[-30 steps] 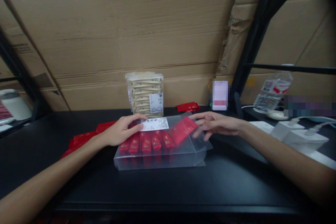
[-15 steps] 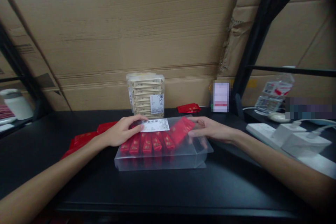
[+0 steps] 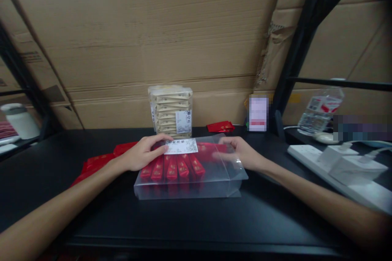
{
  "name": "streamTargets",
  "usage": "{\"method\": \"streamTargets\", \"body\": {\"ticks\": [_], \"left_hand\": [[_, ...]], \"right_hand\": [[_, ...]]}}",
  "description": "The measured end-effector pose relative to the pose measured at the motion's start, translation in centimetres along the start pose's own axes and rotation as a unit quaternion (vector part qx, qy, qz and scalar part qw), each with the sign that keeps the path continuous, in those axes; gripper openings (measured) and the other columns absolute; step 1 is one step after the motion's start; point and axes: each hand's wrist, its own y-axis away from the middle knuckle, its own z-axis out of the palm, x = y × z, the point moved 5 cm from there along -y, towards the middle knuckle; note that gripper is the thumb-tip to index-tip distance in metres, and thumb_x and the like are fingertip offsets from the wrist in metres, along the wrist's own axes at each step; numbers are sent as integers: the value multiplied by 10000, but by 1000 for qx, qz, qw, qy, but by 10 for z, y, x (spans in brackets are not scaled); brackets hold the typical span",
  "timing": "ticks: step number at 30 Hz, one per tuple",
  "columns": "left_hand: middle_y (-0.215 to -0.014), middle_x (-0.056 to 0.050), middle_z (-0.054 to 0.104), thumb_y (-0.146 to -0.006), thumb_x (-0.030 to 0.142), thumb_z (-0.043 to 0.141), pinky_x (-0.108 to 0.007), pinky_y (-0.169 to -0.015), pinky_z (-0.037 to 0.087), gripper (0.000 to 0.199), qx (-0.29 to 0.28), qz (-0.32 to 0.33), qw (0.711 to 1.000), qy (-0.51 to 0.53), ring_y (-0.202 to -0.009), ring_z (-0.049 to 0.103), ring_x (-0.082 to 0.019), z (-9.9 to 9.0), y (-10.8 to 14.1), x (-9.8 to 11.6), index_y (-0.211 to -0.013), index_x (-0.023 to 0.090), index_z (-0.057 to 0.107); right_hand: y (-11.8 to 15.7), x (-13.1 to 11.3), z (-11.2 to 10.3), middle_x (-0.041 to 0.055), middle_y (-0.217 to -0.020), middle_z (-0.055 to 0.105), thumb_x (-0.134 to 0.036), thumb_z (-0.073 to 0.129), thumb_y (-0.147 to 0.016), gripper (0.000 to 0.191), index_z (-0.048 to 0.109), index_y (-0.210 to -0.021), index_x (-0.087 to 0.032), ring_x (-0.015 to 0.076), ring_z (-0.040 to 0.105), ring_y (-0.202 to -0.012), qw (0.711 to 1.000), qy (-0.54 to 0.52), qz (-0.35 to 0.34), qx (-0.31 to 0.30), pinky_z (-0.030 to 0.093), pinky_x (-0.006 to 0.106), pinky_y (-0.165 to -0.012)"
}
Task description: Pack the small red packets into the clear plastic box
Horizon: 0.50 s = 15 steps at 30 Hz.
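Observation:
A clear plastic box (image 3: 183, 189) lies on the black table, its flap end open toward the right. Several slim red packets (image 3: 172, 168) stand side by side inside, and a white printed label (image 3: 181, 146) is stuck on top. My left hand (image 3: 143, 151) grips the box's far left part, thumb on top near the label. At the open end, my right hand (image 3: 245, 154) reaches in, its fingers seen blurred through the plastic. Those fingers are closed on the right end of another red packet (image 3: 206, 149), which lies crosswise behind the row.
Behind stands a clear pack of beige packets (image 3: 171, 110). Loose red packets lie at left (image 3: 94, 163) and at the back (image 3: 219, 125). A phone (image 3: 257, 113) leans against the cardboard. On the right are a power strip (image 3: 301, 151) with chargers and a water bottle (image 3: 321, 108).
The red packet in my right hand has gone farther into the box and turned from slanted to nearly crosswise. My left hand and the box have hardly moved.

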Motion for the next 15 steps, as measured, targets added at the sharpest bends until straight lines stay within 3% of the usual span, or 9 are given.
{"method": "streamTargets", "body": {"ticks": [5, 9, 12, 15], "left_hand": [[-1316, -77, 683, -1062, 391, 507, -404, -980, 491, 349, 6, 3, 1000, 0, -1157, 652, -268, 0, 0, 1, -1354, 232, 611], [-1314, -75, 684, -1064, 394, 505, -407, -986, 490, 349, 5, 3, 1000, 1, -1160, 652, -265, 0, 0, 0, -1356, 234, 610], [-1317, -76, 683, -1063, 396, 507, -405, -983, 494, 351, 5, 6, 1000, 2, -1158, 653, -265, 0, -1, -1, -1359, 236, 610], [-1314, -76, 684, -1062, 395, 510, -395, -966, 502, 351, 6, 8, 1000, 2, -1150, 655, -264, 0, -1, -1, -1358, 235, 611]], "right_hand": [[3, -5, 12, 1, -733, 702, -521, 754, -875, 435, 749, -1143, -177, 82, 538, -477, 998, -6, 8, -60, 436, 221, -440], [11, -13, 15, 56, -1109, 760, -395, 861, -778, 670, 640, -1399, -272, 130, 680, -706, 981, -16, 29, -193, 501, 219, -527], [11, -16, 6, 76, -1155, 762, -382, 768, -843, 538, 671, -1357, -255, 151, 709, -728, 974, 17, 18, -226, 435, 193, -455], [2, -11, -17, 48, -881, 775, -303, 632, -876, 248, 778, -1030, -174, 119, 631, -560, 987, 92, -8, -135, 439, 229, -472]]}}
